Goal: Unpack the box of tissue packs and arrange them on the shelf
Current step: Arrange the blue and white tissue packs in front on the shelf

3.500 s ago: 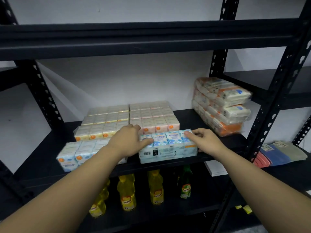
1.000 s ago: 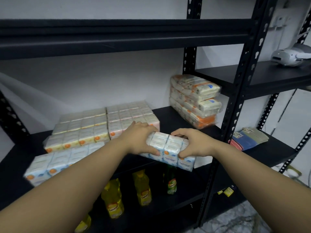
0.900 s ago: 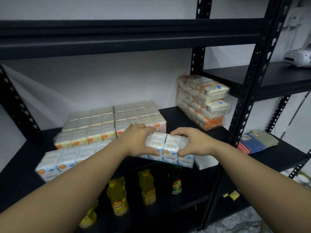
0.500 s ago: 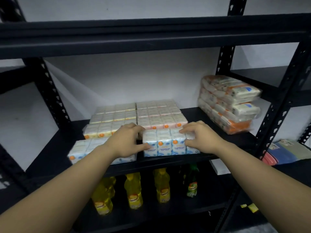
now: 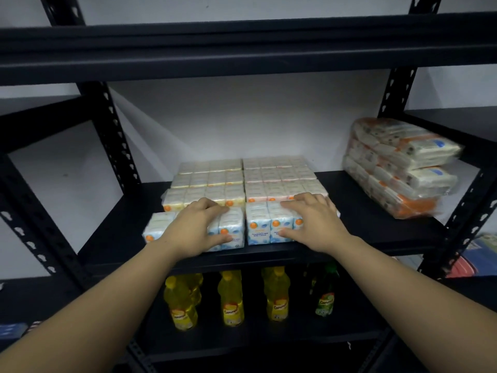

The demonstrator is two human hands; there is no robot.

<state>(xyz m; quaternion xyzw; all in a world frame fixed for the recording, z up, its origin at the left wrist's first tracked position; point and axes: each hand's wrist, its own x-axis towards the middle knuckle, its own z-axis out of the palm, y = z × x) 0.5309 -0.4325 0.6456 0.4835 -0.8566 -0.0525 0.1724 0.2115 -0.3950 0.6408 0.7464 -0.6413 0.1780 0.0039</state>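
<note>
My left hand (image 5: 195,230): fingers spread flat on the left blue tissue pack (image 5: 228,230).
My right hand (image 5: 313,224): flat over the right blue tissue pack (image 5: 259,228), thumb against its front.
Packs: side by side at the shelf (image 5: 376,232) front edge.

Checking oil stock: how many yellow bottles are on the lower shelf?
3 yellow bottles in one row: left, middle, right, next to a green bottle. Others may be hidden behind them.
</note>
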